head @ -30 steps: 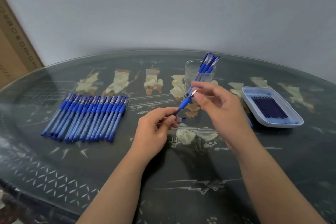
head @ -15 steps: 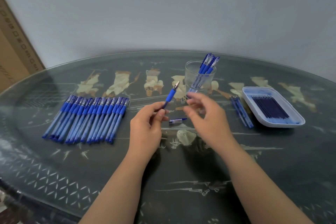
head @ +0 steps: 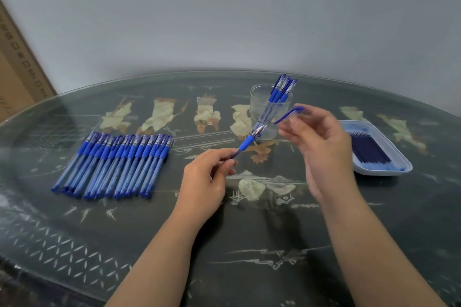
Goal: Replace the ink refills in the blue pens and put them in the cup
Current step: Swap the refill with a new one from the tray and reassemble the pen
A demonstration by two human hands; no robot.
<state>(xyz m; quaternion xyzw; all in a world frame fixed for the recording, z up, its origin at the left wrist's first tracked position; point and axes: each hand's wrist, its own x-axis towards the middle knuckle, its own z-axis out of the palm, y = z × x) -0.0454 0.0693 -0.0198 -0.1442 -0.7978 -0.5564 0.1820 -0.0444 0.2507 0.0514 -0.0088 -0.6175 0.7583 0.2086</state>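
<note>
Pens [head: 279, 90] in the cup [head: 257, 101] are few and a long row [head: 117, 162] waits, while the left hand [head: 204, 177] pinches one pen [head: 247, 143] by the cup and the right hand [head: 321, 147] pinches a blurry blue bit [head: 287, 116].

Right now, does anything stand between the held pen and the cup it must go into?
Nothing visible does: the pen points straight at the cup. The pens inside lean right, leaving its left side free.

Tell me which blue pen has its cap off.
The pen in the left hand, held up before the cup: its metal tip is bare. The pens in the row on the table and in the cup are capped.
</note>
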